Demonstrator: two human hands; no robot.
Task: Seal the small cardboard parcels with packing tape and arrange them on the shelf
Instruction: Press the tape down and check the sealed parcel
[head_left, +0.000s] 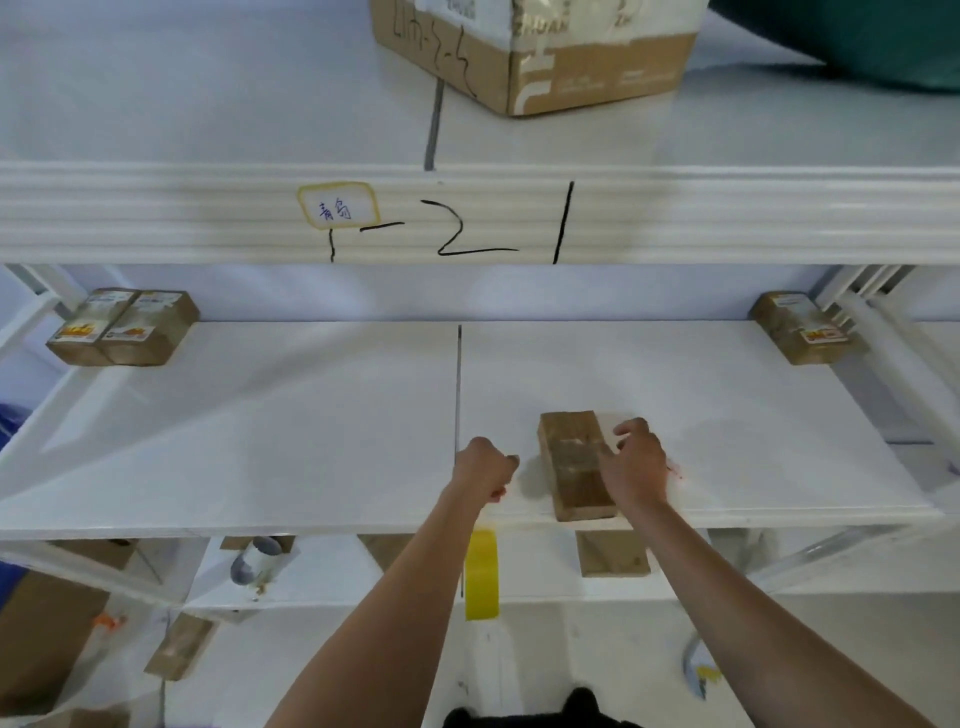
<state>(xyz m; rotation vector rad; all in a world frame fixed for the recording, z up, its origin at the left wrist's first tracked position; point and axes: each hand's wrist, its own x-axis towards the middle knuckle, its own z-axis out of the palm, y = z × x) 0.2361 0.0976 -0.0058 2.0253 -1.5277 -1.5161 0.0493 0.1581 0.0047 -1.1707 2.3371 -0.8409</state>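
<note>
Shelf (260, 441) holds 3 parcels at back corners, 1 parcel (574, 465) in front.

Middle shelf (260, 441): one small parcel (574, 467) near the front edge at 5 o'clock, between the left hand (483, 467) and right hand (636, 467). Two parcels (122, 327) side by side at 10 o'clock; one parcel (802, 327) at 2 o'clock. Upper shelf (208, 104): large carton (535, 52) at 12 o'clock.

I stand before a white metal shelving unit (467, 218) under even, soft light, its beam marked with black handwritten numbers, pale floor (597, 665) below.
</note>
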